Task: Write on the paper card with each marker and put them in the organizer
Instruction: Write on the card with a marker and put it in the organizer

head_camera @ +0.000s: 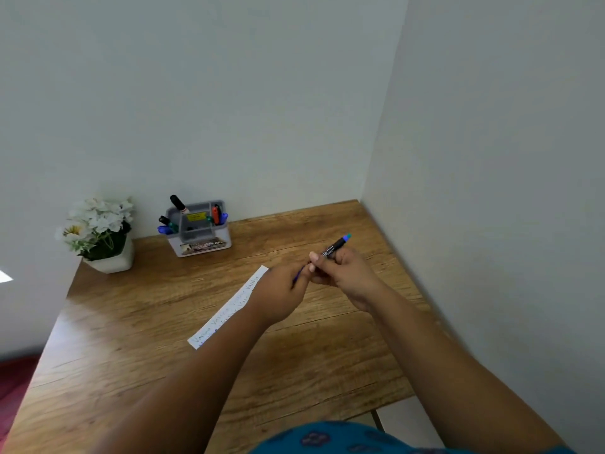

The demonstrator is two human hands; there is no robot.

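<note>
My right hand (343, 276) grips a black marker (335, 246) with a blue-green end, tilted up and to the right above the table. My left hand (281, 290) meets it at the marker's lower end, fingers pinched on a small blue piece, likely the cap (298, 274). The white paper card (226, 311), a long strip with several handwritten lines, lies on the table under and left of my left hand. The grey organizer (196, 229) stands at the back against the wall, with several markers upright in its side compartments.
A white pot of white flowers (100, 234) stands at the back left of the wooden table (131, 339). Walls close off the back and right sides. A red surface shows past the table's left edge.
</note>
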